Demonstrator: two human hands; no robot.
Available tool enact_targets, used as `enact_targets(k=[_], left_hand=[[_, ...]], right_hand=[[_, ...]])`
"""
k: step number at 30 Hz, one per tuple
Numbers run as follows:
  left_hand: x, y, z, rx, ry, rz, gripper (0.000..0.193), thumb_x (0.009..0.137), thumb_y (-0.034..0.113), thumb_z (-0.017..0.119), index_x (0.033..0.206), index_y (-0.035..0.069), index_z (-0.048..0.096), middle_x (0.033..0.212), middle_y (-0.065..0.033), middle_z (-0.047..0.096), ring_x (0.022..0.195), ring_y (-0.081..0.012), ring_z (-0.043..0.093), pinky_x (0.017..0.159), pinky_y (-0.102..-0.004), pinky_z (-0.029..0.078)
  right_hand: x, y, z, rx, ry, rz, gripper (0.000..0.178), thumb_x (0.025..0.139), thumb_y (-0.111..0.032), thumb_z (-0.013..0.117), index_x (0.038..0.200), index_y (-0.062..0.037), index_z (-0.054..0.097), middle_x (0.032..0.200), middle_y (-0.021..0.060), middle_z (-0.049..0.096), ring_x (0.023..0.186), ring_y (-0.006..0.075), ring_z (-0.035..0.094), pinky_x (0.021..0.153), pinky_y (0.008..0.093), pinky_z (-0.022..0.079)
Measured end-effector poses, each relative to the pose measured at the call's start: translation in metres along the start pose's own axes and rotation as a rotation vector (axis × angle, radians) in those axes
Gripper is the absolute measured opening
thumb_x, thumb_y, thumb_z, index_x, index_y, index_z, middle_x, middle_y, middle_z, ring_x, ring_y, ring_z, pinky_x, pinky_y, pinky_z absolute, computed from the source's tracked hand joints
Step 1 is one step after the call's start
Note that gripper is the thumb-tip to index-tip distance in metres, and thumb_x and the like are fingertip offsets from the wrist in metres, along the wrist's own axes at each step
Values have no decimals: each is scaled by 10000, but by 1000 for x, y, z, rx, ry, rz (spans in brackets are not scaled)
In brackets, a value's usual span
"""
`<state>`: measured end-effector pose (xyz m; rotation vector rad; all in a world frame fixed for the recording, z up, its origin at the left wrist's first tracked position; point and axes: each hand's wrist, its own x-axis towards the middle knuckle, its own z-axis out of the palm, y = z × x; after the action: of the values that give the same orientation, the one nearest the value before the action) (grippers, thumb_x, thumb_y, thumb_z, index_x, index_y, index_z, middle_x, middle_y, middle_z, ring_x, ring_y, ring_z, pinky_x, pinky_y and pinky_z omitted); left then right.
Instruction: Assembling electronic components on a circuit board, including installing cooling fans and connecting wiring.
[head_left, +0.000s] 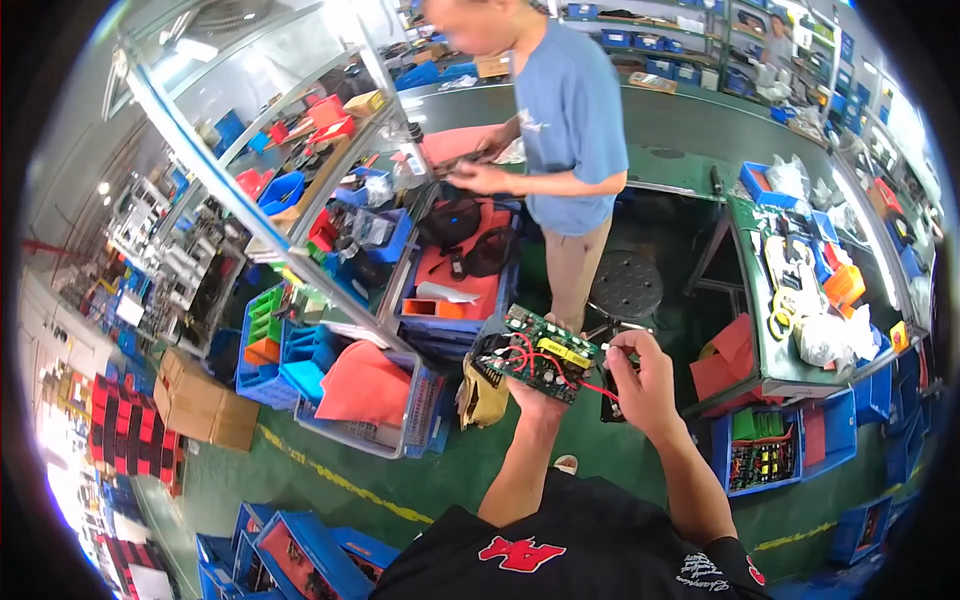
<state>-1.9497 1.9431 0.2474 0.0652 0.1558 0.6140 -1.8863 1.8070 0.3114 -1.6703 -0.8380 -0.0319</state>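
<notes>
In front of my chest I hold a green circuit board (528, 374), tilted, with red wires looping across it and a yellow block-shaped component (566, 352) on top. My left hand (540, 402) supports it from beneath, its fingers closed around the lower edge. At the board's right side, my right hand (648, 388) is closed, thumb and forefinger pinched together. A red wire (598, 389) runs from the board into that hand. A small whitish tip shows by the fingertips; I cannot make out what it is.
Facing me, a person in a blue shirt (572, 110) handles a dark object. A round black stool (626, 284) stands beyond the board. Crates with red sheets (366, 384) are at left, a cluttered workbench (770, 350) at right. Blue bins (310, 560) sit on the floor lower left.
</notes>
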Motion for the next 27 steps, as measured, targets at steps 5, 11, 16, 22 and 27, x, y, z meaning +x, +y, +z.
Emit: enact_targets(k=[5, 11, 16, 22, 27], left_hand=[[-5, -8, -6, 41, -62, -83, 591, 919, 506, 425, 1234, 34, 588, 1142, -117, 643, 1093, -290, 592, 1067, -498, 407], [-31, -66, -17, -22, 28, -348, 571, 910, 504, 445, 1239, 60, 589, 1207, -115, 623, 1139, -319, 571, 1094, -545, 368], [-59, -117, -13, -145, -127, -614, 555, 943, 465, 393, 1283, 60, 563, 1268, -116, 606, 1196, -305, 562, 1115, -512, 362], [-75, -164, -14, -56, -237, -688, 735, 886, 549, 401, 1401, 29, 467, 1337, -125, 562, 1247, -288, 523, 1145, -489, 319], [-94, -183, -4, 5, -254, -628, 628, 912, 496, 456, 1323, 27, 531, 1273, -155, 593, 1220, -325, 530, 1102, -513, 357]], right_hand=[[-16, -10, -13, 59, -8, 66, 67, 891, -41, 611, 924, 16, 598, 711, 51, 596, 645, 93, 564, 585, 256, 444], [-66, -14, -58, 287, 212, 381, 37, 909, -35, 604, 926, -3, 599, 673, -41, 555, 565, 7, 469, 502, 186, 347], [-94, -36, -106, 443, 400, 477, 62, 916, -58, 597, 928, 2, 606, 679, -58, 527, 532, -5, 420, 478, 169, 302], [-131, -39, -149, 440, 487, 460, 58, 899, -37, 574, 906, 12, 605, 684, -52, 515, 535, 2, 418, 476, 174, 293], [-161, -44, -175, 269, 414, 412, 33, 886, -19, 591, 896, 10, 601, 687, -55, 507, 576, 4, 406, 516, 185, 310]])
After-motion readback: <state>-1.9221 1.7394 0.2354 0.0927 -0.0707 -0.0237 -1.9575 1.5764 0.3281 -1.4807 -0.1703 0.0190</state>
